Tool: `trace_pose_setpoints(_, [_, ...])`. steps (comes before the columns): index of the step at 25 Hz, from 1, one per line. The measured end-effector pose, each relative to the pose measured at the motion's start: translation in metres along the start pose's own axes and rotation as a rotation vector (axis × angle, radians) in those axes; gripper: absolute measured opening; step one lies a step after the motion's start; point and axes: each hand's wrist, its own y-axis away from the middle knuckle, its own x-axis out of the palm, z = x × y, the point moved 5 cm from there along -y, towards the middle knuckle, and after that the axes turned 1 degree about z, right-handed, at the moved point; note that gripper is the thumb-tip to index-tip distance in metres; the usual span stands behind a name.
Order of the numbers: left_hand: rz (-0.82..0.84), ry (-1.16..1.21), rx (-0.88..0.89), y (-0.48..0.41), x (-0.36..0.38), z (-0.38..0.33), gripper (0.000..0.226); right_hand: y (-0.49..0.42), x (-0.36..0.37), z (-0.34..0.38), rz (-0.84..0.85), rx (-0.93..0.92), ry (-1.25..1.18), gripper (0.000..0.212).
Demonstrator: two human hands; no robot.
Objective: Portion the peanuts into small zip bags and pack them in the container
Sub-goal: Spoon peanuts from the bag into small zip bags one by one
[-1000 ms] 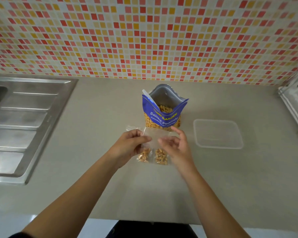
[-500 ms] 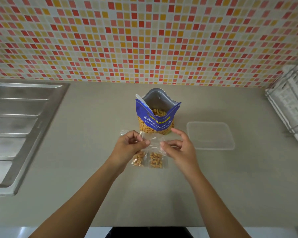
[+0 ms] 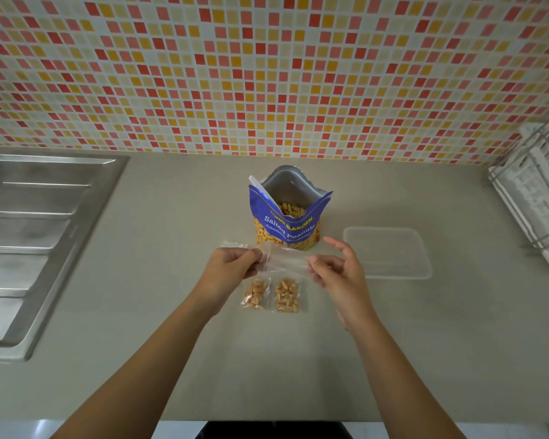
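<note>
An open blue bag of salted peanuts (image 3: pixel 286 220) stands on the counter with a white spoon handle (image 3: pixel 260 187) sticking out of it. In front of it, my left hand (image 3: pixel 232 267) and my right hand (image 3: pixel 338 270) pinch the two ends of an empty clear zip bag (image 3: pixel 286 259) held just above the counter. Below it lie two small zip bags filled with peanuts (image 3: pixel 273 294), side by side. A clear rectangular plastic container (image 3: pixel 390 255) sits to the right of the peanut bag.
A steel sink drainboard (image 3: pixel 42 236) takes up the left side. A white dish rack (image 3: pixel 536 198) stands at the far right. The tiled wall (image 3: pixel 267 74) runs along the back of the beige counter (image 3: pixel 267 359).
The view has tilted so everything sits lower in frame. My hands still hold the empty bag; my right fingers have spread a little and the bag is stretched wider.
</note>
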Motion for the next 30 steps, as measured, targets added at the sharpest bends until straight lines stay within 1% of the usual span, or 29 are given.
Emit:
trace_pose_setpoints(3, [0.087,-0.118,0.066,0.003,0.001,-0.007,0.012,0.005,-0.002,0.002,-0.013,-0.088,0.226,0.036])
trace_pose_setpoints(5, [0.087,-0.131,0.077,0.004,0.000,-0.010,0.017,0.007,-0.003,0.003,0.002,-0.100,0.252,0.037])
trace_pose_setpoints(7, [0.039,-0.162,0.054,0.002,-0.002,-0.010,0.020,0.005,-0.006,0.000,0.021,-0.044,0.110,0.040])
trace_pose_setpoints(10, [0.030,-0.211,0.024,0.003,0.000,-0.012,0.012,0.003,-0.010,-0.001,0.034,0.039,-0.124,0.043])
trace_pose_setpoints(11, [0.034,-0.234,0.027,0.003,0.001,-0.012,0.011,0.002,-0.010,-0.001,0.037,0.054,-0.170,0.043])
trace_pose_setpoints(12, [0.037,-0.251,0.034,0.004,0.003,-0.013,0.010,0.003,-0.009,0.000,0.040,0.046,-0.156,0.041])
trace_pose_setpoints(13, [0.033,-0.263,0.039,0.005,0.004,-0.014,0.009,0.004,-0.011,0.002,0.023,-0.003,-0.067,0.037])
trace_pose_setpoints(14, [0.024,-0.269,0.040,0.006,0.004,-0.014,0.009,0.006,-0.013,0.006,-0.019,-0.104,0.112,0.034])
trace_pose_setpoints(15, [0.011,-0.276,0.036,0.006,0.004,-0.015,0.009,0.010,-0.015,0.014,-0.070,-0.245,0.336,0.034])
trace_pose_setpoints(16, [0.000,-0.285,0.030,0.007,0.003,-0.015,0.009,0.015,-0.013,0.020,-0.090,-0.410,0.541,0.038])
trace_pose_setpoints(17, [-0.009,-0.298,0.022,0.007,0.003,-0.015,0.008,0.019,-0.007,0.023,-0.049,-0.543,0.683,0.044])
trace_pose_setpoints(18, [-0.013,-0.314,0.015,0.008,0.003,-0.016,0.009,0.022,0.002,0.023,0.040,-0.596,0.773,0.050])
trace_pose_setpoints(19, [-0.013,-0.332,0.015,0.008,0.002,-0.017,0.009,0.024,0.010,0.022,0.139,-0.595,0.831,0.057])
trace_pose_setpoints(21, [-0.005,-0.366,0.034,0.009,0.004,-0.019,0.009,0.022,0.023,0.017,0.288,-0.543,0.905,0.074])
trace_pose_setpoints(22, [-0.003,-0.390,0.050,0.010,0.005,-0.021,0.008,0.020,0.028,0.016,0.319,-0.530,0.918,0.082])
trace_pose_setpoints(24, [-0.015,-0.464,0.081,0.013,0.008,-0.024,0.007,0.017,0.035,0.018,0.317,-0.542,0.918,0.088])
trace_pose_setpoints(28, [-0.063,-0.610,0.161,0.017,0.009,-0.031,0.005,0.013,0.039,0.019,0.297,-0.560,0.910,0.077])
trace_pose_setpoints(30, [-0.062,-0.667,0.202,0.021,0.012,-0.037,0.005,0.014,0.039,0.021,0.290,-0.546,0.833,0.070])
